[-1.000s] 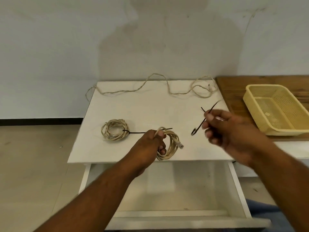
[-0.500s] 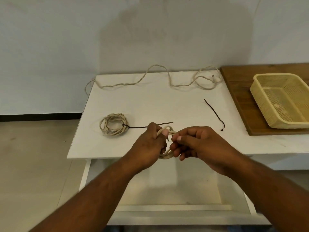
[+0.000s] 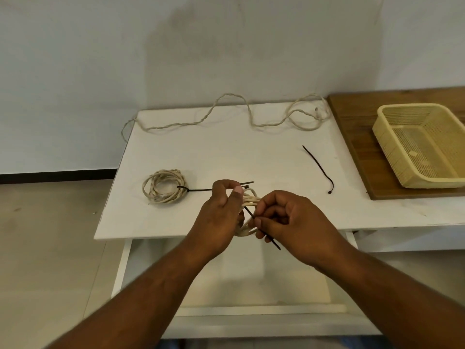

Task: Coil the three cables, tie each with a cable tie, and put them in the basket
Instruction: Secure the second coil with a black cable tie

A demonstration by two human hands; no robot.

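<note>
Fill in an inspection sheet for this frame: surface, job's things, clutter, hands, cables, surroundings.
Surface: white table, bare in the middle; wooden board at right.
Job's things: tied coil on the table; spare tie lying loose; basket on the board, no cables inside.
Clutter: nothing seen.
Hands: left hand grips second coil; right hand pinches black tie against it.
Cables: loose cable uncoiled along the far edge.
Surroundings: pale wall, open drawer below.

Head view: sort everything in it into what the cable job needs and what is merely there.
Needed:
- held coil, in left hand
- cable tie, in right hand
- tied coil
- loose cable
- spare tie
- basket

Merely there:
- white table
- wooden board
- open drawer
</note>
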